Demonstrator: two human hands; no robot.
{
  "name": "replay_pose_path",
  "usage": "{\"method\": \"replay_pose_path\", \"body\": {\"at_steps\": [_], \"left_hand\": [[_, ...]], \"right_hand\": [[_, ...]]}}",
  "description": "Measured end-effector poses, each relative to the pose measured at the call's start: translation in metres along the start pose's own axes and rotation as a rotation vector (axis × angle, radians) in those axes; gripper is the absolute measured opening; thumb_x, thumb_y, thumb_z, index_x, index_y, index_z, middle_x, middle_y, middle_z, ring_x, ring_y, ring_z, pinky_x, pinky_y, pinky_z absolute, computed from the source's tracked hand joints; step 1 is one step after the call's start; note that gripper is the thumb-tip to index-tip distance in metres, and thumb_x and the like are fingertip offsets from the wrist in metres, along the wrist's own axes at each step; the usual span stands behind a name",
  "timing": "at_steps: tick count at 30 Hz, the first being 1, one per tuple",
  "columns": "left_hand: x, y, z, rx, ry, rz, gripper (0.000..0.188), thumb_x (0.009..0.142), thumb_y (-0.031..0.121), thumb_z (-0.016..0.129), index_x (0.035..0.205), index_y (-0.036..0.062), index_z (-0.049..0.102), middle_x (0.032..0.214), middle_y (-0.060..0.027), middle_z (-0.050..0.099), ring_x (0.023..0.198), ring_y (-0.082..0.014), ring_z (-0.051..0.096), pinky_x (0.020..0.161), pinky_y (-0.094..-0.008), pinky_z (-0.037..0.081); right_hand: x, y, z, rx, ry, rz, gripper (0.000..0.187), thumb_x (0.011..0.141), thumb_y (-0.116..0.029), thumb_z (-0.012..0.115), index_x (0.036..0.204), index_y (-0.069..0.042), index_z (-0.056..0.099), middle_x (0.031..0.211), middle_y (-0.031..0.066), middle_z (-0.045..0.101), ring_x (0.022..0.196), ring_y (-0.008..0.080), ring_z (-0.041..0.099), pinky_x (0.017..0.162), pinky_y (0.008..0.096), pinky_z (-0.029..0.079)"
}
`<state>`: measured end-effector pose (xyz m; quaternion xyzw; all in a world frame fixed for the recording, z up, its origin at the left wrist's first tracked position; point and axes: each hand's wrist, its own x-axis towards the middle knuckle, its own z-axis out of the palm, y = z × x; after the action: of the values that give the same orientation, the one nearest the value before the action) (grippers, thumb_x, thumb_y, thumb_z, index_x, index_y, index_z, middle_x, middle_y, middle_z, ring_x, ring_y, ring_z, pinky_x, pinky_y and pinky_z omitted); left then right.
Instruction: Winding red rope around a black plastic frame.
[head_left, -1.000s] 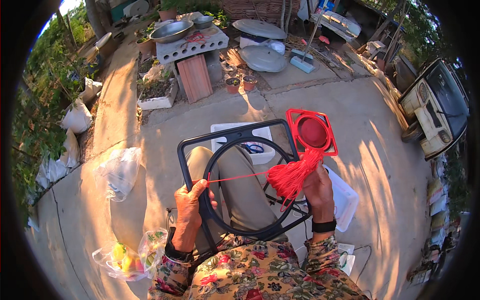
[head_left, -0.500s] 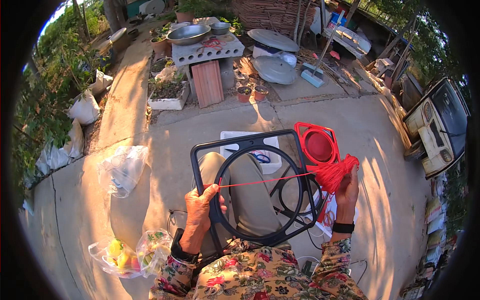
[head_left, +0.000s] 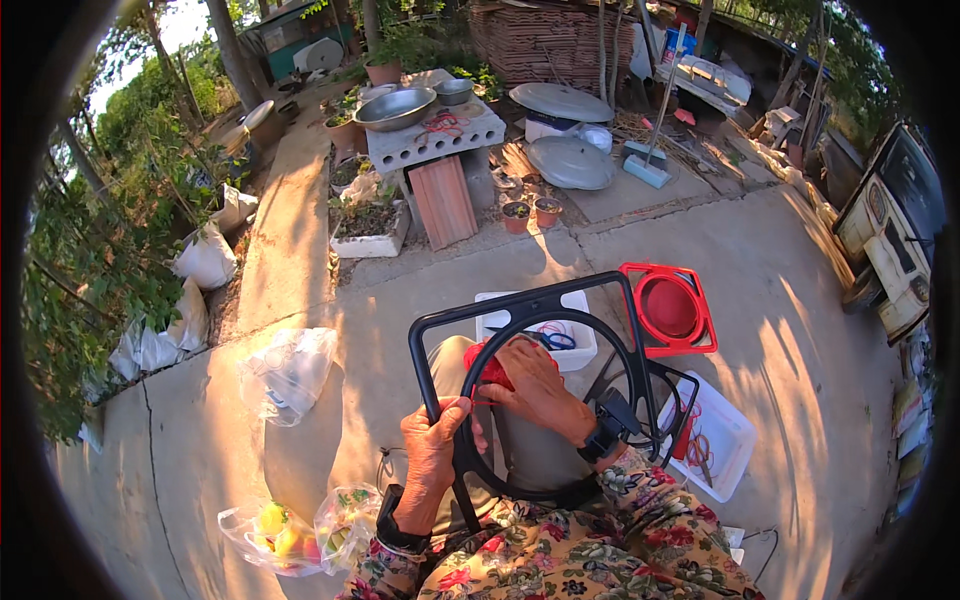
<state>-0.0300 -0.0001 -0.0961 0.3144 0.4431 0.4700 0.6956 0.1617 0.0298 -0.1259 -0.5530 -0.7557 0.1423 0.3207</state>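
My left hand (head_left: 432, 450) grips the left side of a black square plastic frame (head_left: 520, 298) with a big round ring inside it. A thin red string runs from its thumb and fingertips. My right hand (head_left: 535, 385) reaches across the frame to the ring's left part and is closed on a bundle of red yarn (head_left: 490, 368), mostly hidden behind the fingers. The frame stands tilted over my lap. Past its far bar, a white tray (head_left: 490, 322) holds blue-handled scissors (head_left: 557, 341).
A red square frame (head_left: 708, 325) lies beyond the black one. Right of my lap stand another black frame (head_left: 690, 395) and a white tray (head_left: 738, 440) with red string. Plastic bags (head_left: 290, 375) and a bag of fruit (head_left: 275, 535) sit left. A block table (head_left: 440, 145) is farther off.
My right hand has moved left with the yarn bundle, from beyond the frame's right side to the ring's left part near my left hand. The long taut string no longer spans the ring.
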Motion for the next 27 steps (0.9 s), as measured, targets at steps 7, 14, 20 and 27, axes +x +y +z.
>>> {"method": "replay_pose_path", "body": {"at_steps": [7, 14, 20, 27], "left_hand": [[0.003, -0.006, -0.007, -0.046, -0.043, -0.017, 0.025, 0.086, 0.018, 0.075, 0.097, -0.0021, 0.065, 0.067, -0.0105, 0.065, 0.053, -0.0192, 0.064, 0.049, -0.0322, 0.056], [0.009, -0.010, -0.001, 0.025, -0.012, -0.073, 0.022, 0.087, 0.018, 0.073, 0.095, -0.0001, 0.063, 0.068, -0.0111, 0.064, 0.052, -0.0207, 0.063, 0.048, -0.0345, 0.056], [0.020, -0.015, -0.007, -0.008, 0.045, -0.139, 0.022, 0.086, 0.016, 0.073, 0.096, 0.0000, 0.061, 0.068, -0.0105, 0.063, 0.053, -0.0198, 0.063, 0.048, -0.0340, 0.057], [0.024, -0.019, -0.009, -0.017, 0.039, -0.161, 0.022, 0.087, 0.016, 0.073, 0.095, 0.0008, 0.061, 0.068, -0.0108, 0.064, 0.052, -0.0205, 0.063, 0.048, -0.0340, 0.056]], "right_hand": [[-0.020, 0.011, -0.009, -0.105, 0.027, 0.043, 0.046, 0.078, -0.019, 0.068, 0.121, -0.005, 0.058, 0.121, 0.0149, 0.059, 0.114, 0.0321, 0.053, 0.093, 0.0418, 0.038], [0.003, 0.006, 0.009, 0.129, -0.005, -0.030, 0.036, 0.080, -0.022, 0.068, 0.113, -0.007, 0.066, 0.114, 0.0134, 0.062, 0.110, 0.0314, 0.055, 0.091, 0.0435, 0.042], [0.008, 0.010, 0.014, 0.197, -0.030, -0.144, 0.036, 0.083, -0.024, 0.068, 0.113, -0.005, 0.066, 0.116, 0.0134, 0.062, 0.111, 0.0306, 0.055, 0.092, 0.0434, 0.042], [0.007, -0.014, -0.032, 0.084, 0.105, 0.093, 0.025, 0.083, -0.022, 0.069, 0.101, -0.005, 0.066, 0.099, 0.0084, 0.064, 0.100, 0.0279, 0.056, 0.086, 0.0413, 0.041]]}}
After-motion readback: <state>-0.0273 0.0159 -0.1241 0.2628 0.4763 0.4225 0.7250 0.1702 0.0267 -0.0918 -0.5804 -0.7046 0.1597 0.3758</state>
